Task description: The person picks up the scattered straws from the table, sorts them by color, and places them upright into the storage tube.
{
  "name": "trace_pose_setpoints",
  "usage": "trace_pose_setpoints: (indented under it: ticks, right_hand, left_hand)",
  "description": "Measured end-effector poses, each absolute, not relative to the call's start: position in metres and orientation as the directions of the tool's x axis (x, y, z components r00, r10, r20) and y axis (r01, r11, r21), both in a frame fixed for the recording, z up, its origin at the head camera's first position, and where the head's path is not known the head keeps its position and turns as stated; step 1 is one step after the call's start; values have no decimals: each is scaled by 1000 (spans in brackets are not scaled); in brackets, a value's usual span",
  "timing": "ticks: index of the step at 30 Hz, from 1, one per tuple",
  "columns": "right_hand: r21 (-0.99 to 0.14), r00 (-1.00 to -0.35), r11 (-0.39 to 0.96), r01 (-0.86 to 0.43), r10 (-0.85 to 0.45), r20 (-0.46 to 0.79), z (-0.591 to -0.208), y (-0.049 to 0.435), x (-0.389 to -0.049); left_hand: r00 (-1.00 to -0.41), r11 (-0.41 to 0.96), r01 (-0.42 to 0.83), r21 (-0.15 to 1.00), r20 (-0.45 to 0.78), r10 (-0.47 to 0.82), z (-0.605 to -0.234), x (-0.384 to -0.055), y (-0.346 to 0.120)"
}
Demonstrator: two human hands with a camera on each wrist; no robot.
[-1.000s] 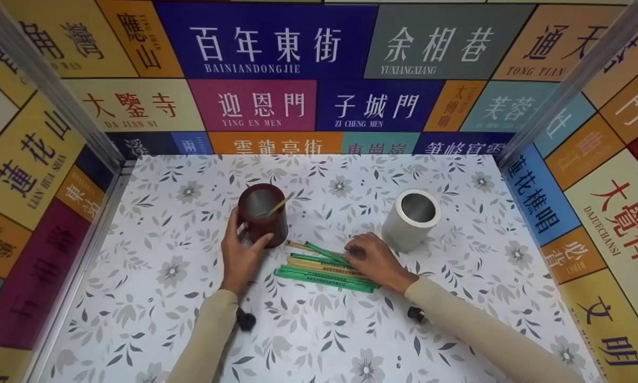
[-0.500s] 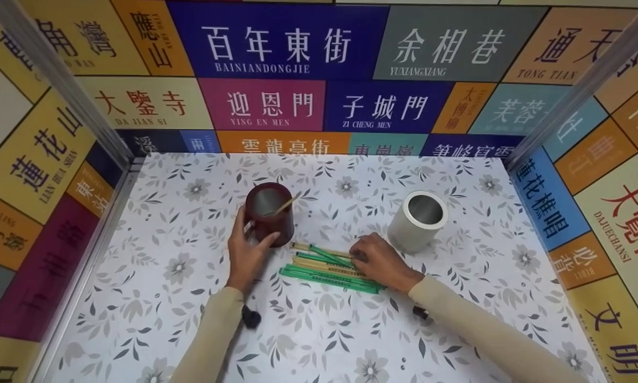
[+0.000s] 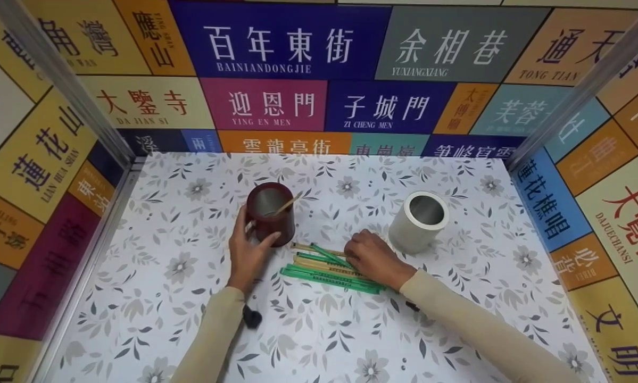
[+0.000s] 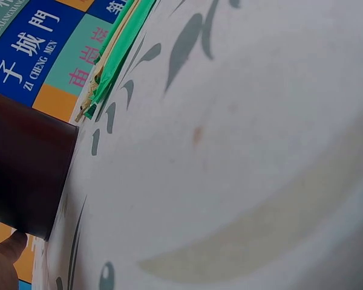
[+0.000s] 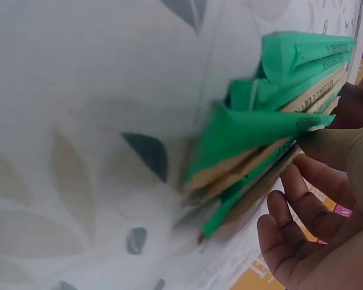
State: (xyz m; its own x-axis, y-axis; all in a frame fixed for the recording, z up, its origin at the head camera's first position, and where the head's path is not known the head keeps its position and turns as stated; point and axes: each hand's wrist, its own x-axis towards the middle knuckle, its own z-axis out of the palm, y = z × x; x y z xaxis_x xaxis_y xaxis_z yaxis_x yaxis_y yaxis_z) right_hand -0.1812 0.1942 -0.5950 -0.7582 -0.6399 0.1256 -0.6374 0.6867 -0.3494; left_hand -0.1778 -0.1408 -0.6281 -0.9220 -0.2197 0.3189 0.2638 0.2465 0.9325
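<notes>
My left hand [image 3: 248, 250] holds a dark red cup [image 3: 277, 231] with a grey inside, thumb in front and fingers around its left side. One slim tan stick packet [image 3: 288, 204] leans in the cup and pokes above its rim. To the right lies a loose row of long, printed green packets [image 3: 329, 281] and tan packets [image 3: 311, 261]. Over their right end, my right hand [image 3: 377, 258] has thumb and index finger pinching at a stick packet. The right wrist view shows the thumb [image 5: 330, 145] against the green and tan packets; which one it grips is partly hidden.
A white cup [image 3: 415, 234] with a metallic inside stands upright right of the right hand. The table [image 3: 319, 340] has a floral cover. Printed panels [image 3: 276, 42] wall the back and both sides, with metal posts [image 3: 579, 90] at the corners.
The view shifts slightly. My right hand moves a little left at the packets, its fingers closer over them. My left hand stays on the dark red cup.
</notes>
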Motion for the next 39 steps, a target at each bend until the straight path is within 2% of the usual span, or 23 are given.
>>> trace_pose_setpoints:
  ticks: [9, 16, 24, 28, 32, 39]
  right_hand:
    - [-170, -693, 672, -721, -693, 201, -595, 189, -182]
    - [-150, -703, 689, -709, -674, 228, -587, 191, -185]
    - [37, -598, 649, -760, -720, 351, -579, 195, -190]
    - [66, -591, 662, -747, -706, 390, -572, 196, -192]
    - [8, -628, 688, -726, -668, 400, -565, 195, -194]
    - [-276, -748, 711, -647, -523, 408, -554, 195, -198]
  left_hand:
    - [-926, 251, 254, 934, 310, -216, -627, -176, -142]
    - [-925, 243, 265, 933, 317, -209, -627, -178, -142]
    - [-917, 248, 296, 923, 347, -195, -628, -179, -144]
    - [-916, 262, 289, 921, 345, -203, -628, -180, -144]
    - [-918, 259, 283, 924, 338, -205, -628, -180, -144]
    - [-926, 254, 260, 932, 314, -207, -629, -178, -141]
